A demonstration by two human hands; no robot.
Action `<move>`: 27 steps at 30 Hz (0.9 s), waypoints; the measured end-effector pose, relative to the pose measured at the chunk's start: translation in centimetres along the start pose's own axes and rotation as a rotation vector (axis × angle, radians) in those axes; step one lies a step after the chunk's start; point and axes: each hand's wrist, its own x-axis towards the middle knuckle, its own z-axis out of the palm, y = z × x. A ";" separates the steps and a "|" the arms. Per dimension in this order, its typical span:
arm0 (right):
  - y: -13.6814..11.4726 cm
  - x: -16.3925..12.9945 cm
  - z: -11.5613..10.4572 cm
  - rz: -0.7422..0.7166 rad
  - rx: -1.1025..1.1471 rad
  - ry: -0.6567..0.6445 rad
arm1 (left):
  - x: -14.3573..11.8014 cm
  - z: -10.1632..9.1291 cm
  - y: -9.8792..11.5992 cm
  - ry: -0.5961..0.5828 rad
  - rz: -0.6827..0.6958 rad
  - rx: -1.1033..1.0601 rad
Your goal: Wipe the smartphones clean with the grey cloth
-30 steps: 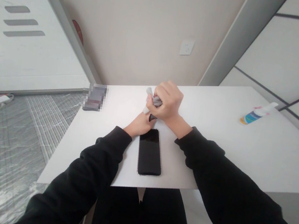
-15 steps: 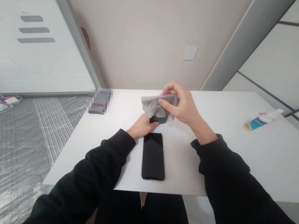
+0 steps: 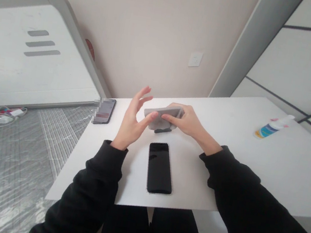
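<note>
A grey cloth (image 3: 159,123) is gripped in my right hand (image 3: 187,119), with the thumb on its near side and the fingers behind. At the cloth's left end is my left hand (image 3: 133,121), its fingers raised and spread and its thumb tip against the fabric. Just under the cloth's lower edge a dark object (image 3: 162,131) peeks out; the cloth hides most of it. Nearer to me, a phone (image 3: 161,168) in a clear case lies flat with its black screen up, apart from both hands.
The white table (image 3: 192,180) stands against a wall with a socket (image 3: 195,59). A second phone (image 3: 105,111), partly blurred, lies at its left edge. A white bottle (image 3: 270,128) with a blue and yellow label is on the right. Plastic-covered striped material (image 3: 20,158) spreads out left of the table.
My left hand has come off the dark object, lifted and opened beside the cloth. My right hand, with the cloth, has moved slightly down over the dark object. The view has tilted slightly.
</note>
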 end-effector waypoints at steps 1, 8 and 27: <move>0.1 0.0 0.1 -0.005 0.003 -0.002 | 0.3 0.6 0.8 -0.017 0.054 0.042; 1.1 0.0 0.8 -0.009 0.070 -0.001 | 2.7 4.4 1.6 -0.106 -0.023 -0.066; 3.7 0.4 2.5 0.095 0.187 -0.034 | 2.4 4.9 -2.8 -0.187 -0.226 -0.404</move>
